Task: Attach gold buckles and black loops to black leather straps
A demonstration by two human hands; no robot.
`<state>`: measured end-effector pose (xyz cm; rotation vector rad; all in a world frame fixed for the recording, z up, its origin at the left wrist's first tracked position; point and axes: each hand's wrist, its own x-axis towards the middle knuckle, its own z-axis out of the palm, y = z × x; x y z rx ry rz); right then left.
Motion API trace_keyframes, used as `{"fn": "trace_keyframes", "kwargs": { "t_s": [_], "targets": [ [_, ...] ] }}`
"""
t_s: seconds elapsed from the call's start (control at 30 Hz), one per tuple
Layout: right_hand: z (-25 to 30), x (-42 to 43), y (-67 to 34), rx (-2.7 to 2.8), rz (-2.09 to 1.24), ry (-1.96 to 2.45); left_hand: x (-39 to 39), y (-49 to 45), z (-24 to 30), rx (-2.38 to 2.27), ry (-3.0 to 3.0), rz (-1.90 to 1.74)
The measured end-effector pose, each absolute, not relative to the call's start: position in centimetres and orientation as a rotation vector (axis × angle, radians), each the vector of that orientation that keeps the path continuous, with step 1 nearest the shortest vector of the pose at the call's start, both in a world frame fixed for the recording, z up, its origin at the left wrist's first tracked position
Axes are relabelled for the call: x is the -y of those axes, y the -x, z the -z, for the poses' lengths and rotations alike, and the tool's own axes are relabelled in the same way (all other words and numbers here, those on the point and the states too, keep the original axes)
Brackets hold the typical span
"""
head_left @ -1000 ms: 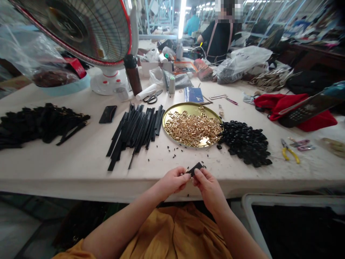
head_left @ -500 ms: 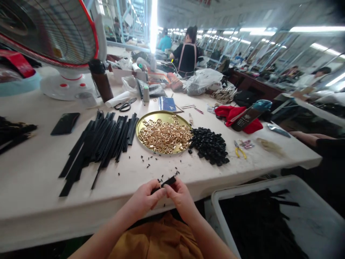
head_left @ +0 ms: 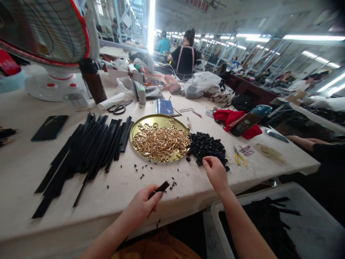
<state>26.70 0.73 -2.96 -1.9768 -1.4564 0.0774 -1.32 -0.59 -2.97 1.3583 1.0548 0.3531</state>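
Note:
My left hand [head_left: 144, 204] is closed on a short black strap piece [head_left: 161, 188] near the table's front edge. My right hand [head_left: 215, 172] reaches forward with curled fingers at the near edge of a pile of small black parts [head_left: 207, 146]; whether it holds one I cannot make out. A round gold tray [head_left: 137, 128] heaped with gold metal buckles sits just beyond my hands. A spread of long black straps [head_left: 88, 151] lies to the left of the tray. Small black bits are scattered on the table between the tray and my hands.
A fan [head_left: 45, 32], a dark bottle [head_left: 91, 81], scissors [head_left: 118, 107], a blue booklet [head_left: 164, 106] and a black phone [head_left: 50, 127] stand further back. Yellow pliers [head_left: 238, 155] and a red cloth [head_left: 229, 118] lie right. A white bin [head_left: 269, 223] with black straps is at lower right. Other people work behind.
My right hand has let go of the strap piece and moved right and forward to the black parts pile. My left hand keeps the strap piece. The view turned slightly.

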Motion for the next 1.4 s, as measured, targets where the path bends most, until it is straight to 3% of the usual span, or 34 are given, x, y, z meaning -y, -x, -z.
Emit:
{"fn": "trace_keyframes", "kwargs": {
  "t_s": [0.27, 0.4, 0.53, 0.73, 0.83, 1.07, 1.4],
  "targets": [
    [3.7, -3.2, -25.4, 1.981, 0.398, 2.43, -0.2, 1.1, 3.7, -1.083, -1.367, -0.339],
    [4.3, -3.5, -25.8, 2.045, 0.401, 2.409, -0.2, 1.2, 3.6, -1.074, -1.351, -0.337],
    [4.0, -2.9, -25.8, 1.834, 0.065, 2.109, 0.1, 1.2, 3.1, -1.055, -1.334, -0.355],
    [1.0, 0.5, -21.4, 0.885, -1.094, 1.328, 0.6, 0.1, 0.4, -1.001, -1.346, -0.526],
    [-0.4, 2.7, -18.5, 0.67, -1.398, 1.106, 1.0, -0.5, -1.0, -0.951, -1.317, -0.595],
    [0.0, 4.9, -15.9, 0.652, -1.465, 1.019, 2.5, 0.0, -1.9, -0.964, -1.368, -0.63],
    [0.9, 6.1, -14.0, 0.865, -1.156, 1.218, 2.7, 0.4, -1.4, -0.894, -1.141, -0.466]
  ]
}}
